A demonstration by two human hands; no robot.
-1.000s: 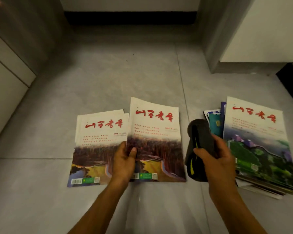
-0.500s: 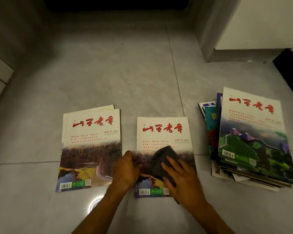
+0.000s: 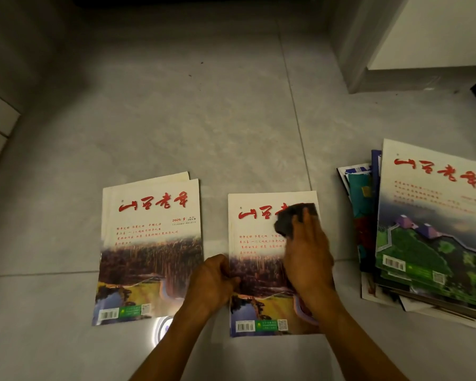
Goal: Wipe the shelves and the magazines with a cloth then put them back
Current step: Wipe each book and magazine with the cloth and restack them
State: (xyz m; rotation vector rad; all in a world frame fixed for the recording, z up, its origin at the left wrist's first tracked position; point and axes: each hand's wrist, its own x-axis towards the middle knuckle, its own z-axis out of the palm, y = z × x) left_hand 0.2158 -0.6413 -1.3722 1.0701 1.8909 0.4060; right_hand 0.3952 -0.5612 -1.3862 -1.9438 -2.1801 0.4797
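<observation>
grey tiled floor [image 3: 176,119], dim light, one head view. the right hand [image 3: 307,257] presses the dark cloth [image 3: 294,218] flat onto the middle magazine [image 3: 259,270], and it has slid from the cover's centre up to the far right corner over the red title. the left hand [image 3: 212,281] still pins the left edge. wiping is under way; the left magazines [image 3: 149,248] and right pile [image 3: 423,229] lie apart.

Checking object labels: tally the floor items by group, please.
Magazine under the cloth: 1
Magazine pile on the left: 1, at least two copies
Magazine stack on the right: 1, copies uncountable
Dark cloth: 1
Total: 4
</observation>
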